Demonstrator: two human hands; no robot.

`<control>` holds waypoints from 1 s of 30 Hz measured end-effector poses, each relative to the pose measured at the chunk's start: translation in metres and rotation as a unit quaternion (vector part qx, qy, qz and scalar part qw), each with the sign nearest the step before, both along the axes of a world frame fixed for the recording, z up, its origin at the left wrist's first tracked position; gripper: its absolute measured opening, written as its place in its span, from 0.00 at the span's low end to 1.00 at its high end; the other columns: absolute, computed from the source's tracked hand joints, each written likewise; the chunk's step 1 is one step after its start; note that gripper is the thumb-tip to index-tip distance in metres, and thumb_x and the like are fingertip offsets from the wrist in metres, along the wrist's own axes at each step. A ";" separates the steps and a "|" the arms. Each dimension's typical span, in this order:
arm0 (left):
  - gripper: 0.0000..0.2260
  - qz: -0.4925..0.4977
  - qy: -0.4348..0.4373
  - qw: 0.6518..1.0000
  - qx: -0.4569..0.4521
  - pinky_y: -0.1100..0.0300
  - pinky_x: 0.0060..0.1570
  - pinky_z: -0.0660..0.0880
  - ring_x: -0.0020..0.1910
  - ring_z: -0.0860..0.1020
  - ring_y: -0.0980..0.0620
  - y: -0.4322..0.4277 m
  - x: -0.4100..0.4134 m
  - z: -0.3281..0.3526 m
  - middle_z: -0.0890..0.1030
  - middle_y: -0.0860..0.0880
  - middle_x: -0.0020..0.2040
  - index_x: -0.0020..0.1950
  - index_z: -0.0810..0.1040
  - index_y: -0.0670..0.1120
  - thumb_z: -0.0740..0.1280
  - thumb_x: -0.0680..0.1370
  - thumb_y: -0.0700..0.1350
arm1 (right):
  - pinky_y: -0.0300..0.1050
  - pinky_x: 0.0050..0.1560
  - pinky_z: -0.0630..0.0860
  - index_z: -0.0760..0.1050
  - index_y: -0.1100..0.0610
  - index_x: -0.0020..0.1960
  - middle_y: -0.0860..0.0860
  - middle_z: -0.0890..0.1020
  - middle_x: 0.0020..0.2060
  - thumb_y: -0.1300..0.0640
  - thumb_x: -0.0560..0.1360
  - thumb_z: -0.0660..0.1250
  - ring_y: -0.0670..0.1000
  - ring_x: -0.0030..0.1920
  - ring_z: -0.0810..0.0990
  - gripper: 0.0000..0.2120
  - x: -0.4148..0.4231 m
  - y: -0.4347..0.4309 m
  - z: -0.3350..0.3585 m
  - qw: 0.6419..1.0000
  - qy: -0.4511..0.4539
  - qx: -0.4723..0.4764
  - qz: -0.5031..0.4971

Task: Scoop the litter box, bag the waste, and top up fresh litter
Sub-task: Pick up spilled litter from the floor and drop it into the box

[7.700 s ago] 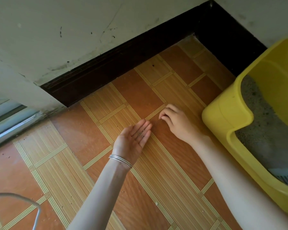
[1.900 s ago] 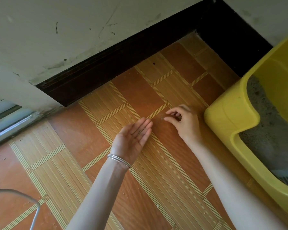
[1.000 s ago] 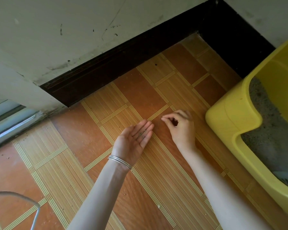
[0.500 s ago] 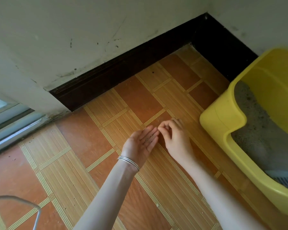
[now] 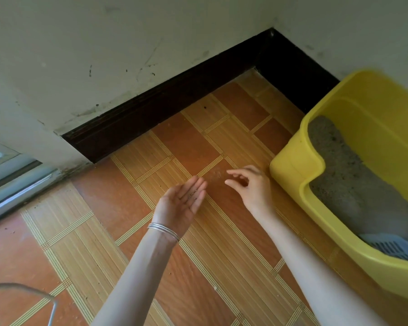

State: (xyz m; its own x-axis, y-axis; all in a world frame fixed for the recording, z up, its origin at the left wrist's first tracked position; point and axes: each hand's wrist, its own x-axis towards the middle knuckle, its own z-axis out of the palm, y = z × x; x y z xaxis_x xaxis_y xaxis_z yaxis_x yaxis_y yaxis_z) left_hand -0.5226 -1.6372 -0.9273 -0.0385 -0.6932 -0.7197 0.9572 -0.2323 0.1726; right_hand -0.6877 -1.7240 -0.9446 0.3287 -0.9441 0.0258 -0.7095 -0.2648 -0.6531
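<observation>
A yellow litter box [image 5: 295,165] stands on the tiled floor at the right, filled with grey litter [image 5: 353,184]. A blue slotted scoop [image 5: 386,245] lies in its near end. My left hand [image 5: 181,203] is flat, palm up, with a few dark litter grains on the fingers and thin bangles on the wrist. My right hand [image 5: 252,187] hovers just right of it, beside the box's corner, fingers loosely curled and apart, with nothing visible between them. A faint patch of spilled grains [image 5: 216,174] lies on the tile between the hands.
White walls with a dark skirting board [image 5: 165,107] meet in a corner behind the box. A sliding door track [image 5: 14,184] runs along the left. A thin grey wire [image 5: 52,304] curves in at bottom left. Scattered crumbs dot the orange tiles.
My right hand has drawn away from my left palm toward the litter box and its fingers have spread. The view has shifted, so more of the box shows.
</observation>
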 end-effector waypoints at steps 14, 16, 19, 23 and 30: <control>0.18 -0.012 0.001 1.000 0.015 0.52 0.60 0.73 0.58 0.78 0.42 -0.006 -0.001 -0.009 0.81 0.37 0.56 0.58 0.76 0.33 0.52 0.82 0.43 | 0.46 0.36 0.75 0.81 0.53 0.42 0.48 0.80 0.38 0.54 0.71 0.71 0.51 0.42 0.76 0.03 0.020 -0.013 -0.023 0.994 0.069 -0.086 0.028; 0.18 -0.013 0.000 1.000 0.017 0.53 0.60 0.73 0.58 0.78 0.42 -0.005 -0.001 -0.009 0.81 0.37 0.56 0.58 0.76 0.33 0.52 0.82 0.43 | 0.44 0.36 0.73 0.79 0.55 0.41 0.49 0.79 0.38 0.57 0.72 0.71 0.51 0.41 0.76 0.03 0.024 -0.009 -0.022 0.986 0.109 -0.121 0.043; 0.18 -0.017 -0.004 1.000 0.017 0.53 0.59 0.74 0.57 0.79 0.42 -0.003 -0.002 -0.007 0.81 0.37 0.56 0.59 0.75 0.33 0.52 0.82 0.43 | 0.48 0.41 0.75 0.77 0.57 0.43 0.52 0.79 0.40 0.58 0.74 0.67 0.54 0.44 0.76 0.02 0.030 -0.003 -0.021 0.973 0.178 -0.125 0.072; 0.18 -0.007 -0.012 0.999 0.032 0.53 0.58 0.74 0.57 0.79 0.42 0.002 -0.005 -0.002 0.80 0.37 0.56 0.60 0.75 0.33 0.52 0.82 0.43 | 0.49 0.51 0.74 0.76 0.57 0.49 0.52 0.79 0.46 0.56 0.78 0.62 0.53 0.49 0.75 0.06 0.032 0.007 -0.011 0.976 0.184 -0.052 0.102; 0.17 -0.009 -0.033 0.999 0.013 0.58 0.42 0.80 0.46 0.80 0.44 0.007 -0.010 0.024 0.83 0.39 0.43 0.48 0.77 0.35 0.53 0.82 0.43 | 0.40 0.52 0.69 0.77 0.53 0.45 0.40 0.74 0.43 0.51 0.76 0.60 0.47 0.48 0.71 0.09 0.041 0.045 0.059 0.987 0.003 -0.013 0.160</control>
